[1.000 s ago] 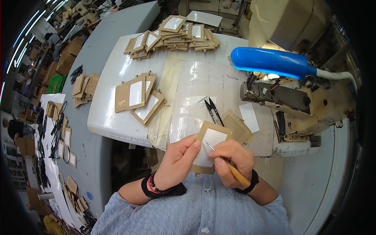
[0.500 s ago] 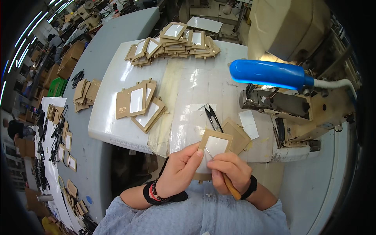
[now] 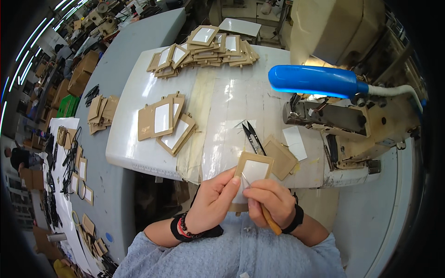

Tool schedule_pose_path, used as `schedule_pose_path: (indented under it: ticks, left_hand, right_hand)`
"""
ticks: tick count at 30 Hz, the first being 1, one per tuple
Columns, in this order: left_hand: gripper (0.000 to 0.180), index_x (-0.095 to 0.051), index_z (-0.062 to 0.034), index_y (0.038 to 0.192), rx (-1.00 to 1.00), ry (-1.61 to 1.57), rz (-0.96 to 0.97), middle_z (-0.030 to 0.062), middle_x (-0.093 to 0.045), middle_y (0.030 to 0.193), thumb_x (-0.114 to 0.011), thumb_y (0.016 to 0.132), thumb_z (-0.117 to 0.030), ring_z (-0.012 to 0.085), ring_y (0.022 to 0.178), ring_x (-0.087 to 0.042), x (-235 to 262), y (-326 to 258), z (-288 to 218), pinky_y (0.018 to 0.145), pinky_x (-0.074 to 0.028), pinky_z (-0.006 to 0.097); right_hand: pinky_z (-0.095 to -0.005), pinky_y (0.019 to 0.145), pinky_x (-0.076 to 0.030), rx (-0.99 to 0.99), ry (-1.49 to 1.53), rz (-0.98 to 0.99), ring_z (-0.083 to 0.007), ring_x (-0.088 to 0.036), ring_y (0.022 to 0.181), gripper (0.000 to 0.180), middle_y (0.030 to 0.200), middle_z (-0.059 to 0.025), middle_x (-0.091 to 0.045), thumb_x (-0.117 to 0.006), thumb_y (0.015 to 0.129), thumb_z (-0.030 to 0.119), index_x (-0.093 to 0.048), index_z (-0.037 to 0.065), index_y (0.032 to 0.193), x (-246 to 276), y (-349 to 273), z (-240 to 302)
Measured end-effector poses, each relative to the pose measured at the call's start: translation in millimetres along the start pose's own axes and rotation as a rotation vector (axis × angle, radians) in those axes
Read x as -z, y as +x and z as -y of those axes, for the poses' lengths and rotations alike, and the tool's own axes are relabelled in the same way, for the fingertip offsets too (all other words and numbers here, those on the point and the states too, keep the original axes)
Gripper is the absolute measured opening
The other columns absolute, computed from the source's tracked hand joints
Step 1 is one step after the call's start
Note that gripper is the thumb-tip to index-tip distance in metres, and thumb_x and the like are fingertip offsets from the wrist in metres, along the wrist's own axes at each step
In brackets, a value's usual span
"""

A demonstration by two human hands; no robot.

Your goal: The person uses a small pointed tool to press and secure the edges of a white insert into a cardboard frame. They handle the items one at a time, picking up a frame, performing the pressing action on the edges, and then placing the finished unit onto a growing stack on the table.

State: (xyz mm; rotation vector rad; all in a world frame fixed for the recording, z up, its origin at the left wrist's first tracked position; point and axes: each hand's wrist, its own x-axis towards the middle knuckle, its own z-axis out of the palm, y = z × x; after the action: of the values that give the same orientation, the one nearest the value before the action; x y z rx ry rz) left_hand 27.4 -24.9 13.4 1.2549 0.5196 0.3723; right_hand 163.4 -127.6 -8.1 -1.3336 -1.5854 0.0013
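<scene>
My left hand (image 3: 209, 205) grips a tan badge holder (image 3: 268, 163) with a pale window, its thumb laid along the left edge of the frame. My right hand (image 3: 274, 200) is closed round an awl (image 3: 270, 221) with a wooden handle. The awl's thin metal point rests on or just over the window, near the left thumb; I cannot tell if it touches. Beyond the holder, black thread snips (image 3: 253, 137) lie with blades pointing away from me. Beside them are tan flat pieces (image 3: 281, 158) and a white card (image 3: 295, 142).
A sewing machine (image 3: 331, 121) with a blue padded bar (image 3: 315, 82) stands at the right. Finished-looking holders form a heap (image 3: 204, 56) at the back and a smaller pile (image 3: 155, 121) at left. More tan pieces (image 3: 102, 111) lie on the grey side table (image 3: 118, 88).
Both hands keep their hold on the badge holder and the awl. The right hand and awl have shifted very slightly left; the view has tilted a little.
</scene>
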Motion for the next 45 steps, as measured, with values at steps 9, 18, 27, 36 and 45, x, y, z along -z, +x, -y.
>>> schedule_pose_path:
  ticks: [9,18,27,36,45]
  left_hand:
    - [0.033,-0.051,0.0046,0.128,-0.007,0.003,-0.009,0.0041,-0.062,0.107,-0.039,0.100,-0.011,0.0049,0.095,-0.053,-1.0,-0.8,4.5,0.082,-0.044,0.020]
    - [0.033,-0.052,0.0019,0.127,-0.135,0.297,-0.028,0.0067,-0.064,0.088,-0.040,0.100,-0.011,0.0065,0.080,-0.054,2.8,-1.1,14.1,0.072,-0.046,0.023]
    - [0.030,-0.056,0.0050,0.117,-0.032,0.104,-0.113,0.0033,-0.063,0.097,-0.039,0.100,-0.013,0.0051,0.087,-0.054,10.5,5.0,20.9,0.075,-0.045,0.020]
    - [0.029,-0.057,0.0050,0.116,-0.043,-0.028,-0.116,0.0030,-0.063,0.094,-0.040,0.100,-0.012,0.0051,0.086,-0.052,7.6,3.1,22.7,0.075,-0.046,0.021]
    - [0.032,-0.053,0.0064,0.122,-0.075,-0.028,-0.096,0.0045,-0.062,0.101,-0.039,0.101,-0.013,0.0064,0.092,-0.054,5.2,1.1,15.3,0.080,-0.046,0.022]
  right_hand:
    - [-0.0287,0.055,-0.053,-0.019,-0.003,0.030,-0.0220,-0.062,0.064,0.018,0.085,-0.0134,-0.060,-0.061,0.071,-0.002,-0.061,-0.002,0.090,0.9,1.3,2.3]
    - [-0.0245,0.045,-0.042,-0.855,1.328,-0.061,-0.0161,-0.057,0.054,0.020,0.082,-0.0145,-0.057,-0.043,0.087,0.005,-0.058,-0.008,0.086,9.4,1.9,-15.7]
    - [-0.0295,0.053,-0.048,-0.207,0.347,-0.059,-0.0208,-0.056,0.056,0.008,0.080,-0.0140,-0.056,-0.053,0.078,-0.006,-0.057,-0.003,0.084,-17.6,13.5,-2.6]
    - [-0.0298,0.053,-0.051,-0.062,0.072,-0.060,-0.0238,-0.060,0.059,0.017,0.081,-0.0137,-0.056,-0.058,0.071,-0.006,-0.060,-0.002,0.087,-19.7,6.9,5.2]
    - [-0.0289,0.054,-0.052,-0.051,0.047,-0.040,-0.0230,-0.061,0.061,0.018,0.083,-0.0137,-0.057,-0.059,0.071,-0.006,-0.060,-0.002,0.088,-19.9,8.3,5.8]
